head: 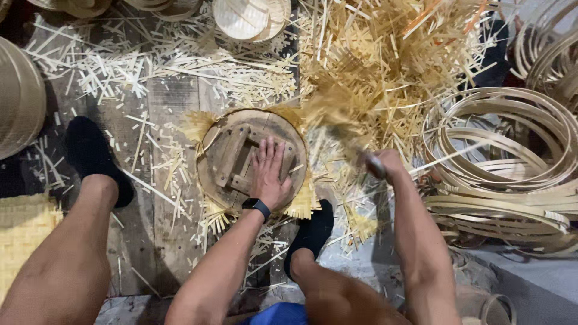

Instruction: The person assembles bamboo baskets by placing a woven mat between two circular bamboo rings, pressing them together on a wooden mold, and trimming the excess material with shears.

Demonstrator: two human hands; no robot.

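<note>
light: dim, even | shadows: soft | blur: right hand (385,165) smeared

A round wooden disc (232,162) lay flat on the plank floor (165,241), its face crossed by nailed wooden battens. Pale woven bamboo (301,201) stuck out from under the disc as frayed fringes around its rim. A blurred dark-handled tool (374,165) stood just right of the disc, its upper end lost in motion blur.

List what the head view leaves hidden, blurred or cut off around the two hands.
- Tool in the right hand: motion-blurred, its kind unreadable.
- Woven bamboo under the round wooden form: only frayed edges show.
- Form's centre: covered by the left hand.
- Bamboo hoops: cut by the right edge.
</note>
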